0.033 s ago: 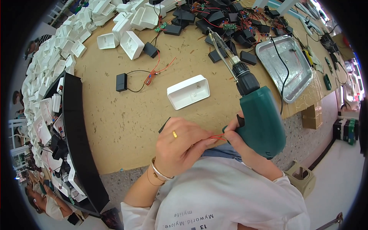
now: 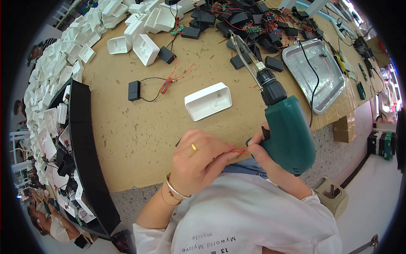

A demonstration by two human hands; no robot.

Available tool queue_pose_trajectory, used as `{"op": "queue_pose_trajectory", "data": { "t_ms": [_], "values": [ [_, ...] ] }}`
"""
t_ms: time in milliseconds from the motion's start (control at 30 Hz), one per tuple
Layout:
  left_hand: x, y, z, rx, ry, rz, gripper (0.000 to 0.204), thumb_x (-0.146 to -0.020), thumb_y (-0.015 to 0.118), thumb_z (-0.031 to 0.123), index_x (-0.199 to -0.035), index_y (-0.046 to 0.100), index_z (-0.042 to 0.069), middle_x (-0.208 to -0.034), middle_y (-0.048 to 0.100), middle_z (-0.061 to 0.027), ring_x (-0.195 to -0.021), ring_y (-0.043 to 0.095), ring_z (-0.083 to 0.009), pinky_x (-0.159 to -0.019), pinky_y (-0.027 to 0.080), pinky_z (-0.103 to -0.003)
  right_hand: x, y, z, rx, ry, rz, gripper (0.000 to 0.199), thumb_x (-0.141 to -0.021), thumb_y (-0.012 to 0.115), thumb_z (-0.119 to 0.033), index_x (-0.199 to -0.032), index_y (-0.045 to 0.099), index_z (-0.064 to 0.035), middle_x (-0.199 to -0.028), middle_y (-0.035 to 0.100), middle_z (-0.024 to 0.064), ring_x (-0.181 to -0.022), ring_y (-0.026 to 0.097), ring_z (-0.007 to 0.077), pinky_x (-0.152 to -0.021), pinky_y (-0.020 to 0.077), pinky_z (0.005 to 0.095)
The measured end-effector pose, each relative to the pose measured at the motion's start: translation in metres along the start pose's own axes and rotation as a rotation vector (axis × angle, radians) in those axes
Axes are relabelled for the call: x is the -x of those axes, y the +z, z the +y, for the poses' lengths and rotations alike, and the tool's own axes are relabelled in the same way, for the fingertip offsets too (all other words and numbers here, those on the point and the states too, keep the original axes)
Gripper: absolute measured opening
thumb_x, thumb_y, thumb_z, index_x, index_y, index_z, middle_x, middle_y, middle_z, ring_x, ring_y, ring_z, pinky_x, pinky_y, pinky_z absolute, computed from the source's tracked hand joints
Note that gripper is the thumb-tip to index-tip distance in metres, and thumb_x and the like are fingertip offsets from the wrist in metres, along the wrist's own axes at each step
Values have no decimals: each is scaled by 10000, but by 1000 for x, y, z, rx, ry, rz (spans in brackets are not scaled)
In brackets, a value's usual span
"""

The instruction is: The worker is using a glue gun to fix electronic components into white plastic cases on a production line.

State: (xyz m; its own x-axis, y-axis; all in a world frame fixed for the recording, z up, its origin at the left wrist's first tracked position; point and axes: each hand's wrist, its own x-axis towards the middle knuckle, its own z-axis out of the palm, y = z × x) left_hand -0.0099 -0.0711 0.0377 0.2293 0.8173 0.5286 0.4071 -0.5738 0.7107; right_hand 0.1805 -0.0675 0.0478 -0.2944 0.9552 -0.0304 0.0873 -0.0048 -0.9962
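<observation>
My left hand (image 2: 195,157) is closed in a pinch on thin red wires (image 2: 240,150), whose ends stick out to the right. A sliver of something dark shows at its far left edge, mostly hidden by the hand. My right hand (image 2: 270,160) grips a green pistol-shaped soldering gun (image 2: 289,134), its metal tip pointing away over the table. The right thumb and forefinger are close to the wire ends; whether they touch cannot be told. Beyond the hands lies an open white plastic case (image 2: 208,102). Farther left is a black box with red and black wires (image 2: 134,91).
White cases (image 2: 146,50) are heaped at the far left, beside a long black bin (image 2: 80,139) of parts. Black boxes with wires (image 2: 239,19) are piled at the back. A metal tray (image 2: 315,76) sits right, with a black cable across it. A beige stool (image 2: 332,197) stands at lower right.
My left hand has shifted very slightly, and less of the dark piece behind it shows. The right hand and the soldering gun look the same.
</observation>
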Motion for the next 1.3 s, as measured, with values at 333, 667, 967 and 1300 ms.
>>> {"op": "queue_pose_trajectory", "data": {
  "t_ms": [333,667,967,1300],
  "values": [
    [2,-18,7,-64,19,-17,241,-598,745,-5,-792,611,43,-732,570,-42,-655,549,-211,-596,415,-317,-1,4,15,177,-73,95,157,-769,645,-11,-899,561,-40,-746,546,24,-676,516,119,-634,425,254],
    [-13,-33,-7,-994,-78,50,129,-763,643,95,-840,545,62,-735,528,-65,-647,496,-222,-633,358,-329,2,-6,20,-94,38,131,58,-813,576,8,-841,545,-32,-757,523,-2,-680,475,75,-610,400,223],
    [-36,-70,-13,-1196,-95,-107,117,-833,575,160,-841,511,62,-750,511,-46,-632,480,-238,-625,319,-340,13,-25,32,24,-35,193,466,-766,638,18,-1177,428,-53,-808,534,68,-726,513,120,-628,434,253],
    [2,19,-61,-573,150,173,219,-714,680,43,-826,492,31,-1225,473,-145,-1114,464,-377,-918,399,-488,21,-30,36,4,-31,112,491,-770,623,35,-1200,408,-60,-846,531,75,-738,509,136,-654,437,263]
  ]
}}
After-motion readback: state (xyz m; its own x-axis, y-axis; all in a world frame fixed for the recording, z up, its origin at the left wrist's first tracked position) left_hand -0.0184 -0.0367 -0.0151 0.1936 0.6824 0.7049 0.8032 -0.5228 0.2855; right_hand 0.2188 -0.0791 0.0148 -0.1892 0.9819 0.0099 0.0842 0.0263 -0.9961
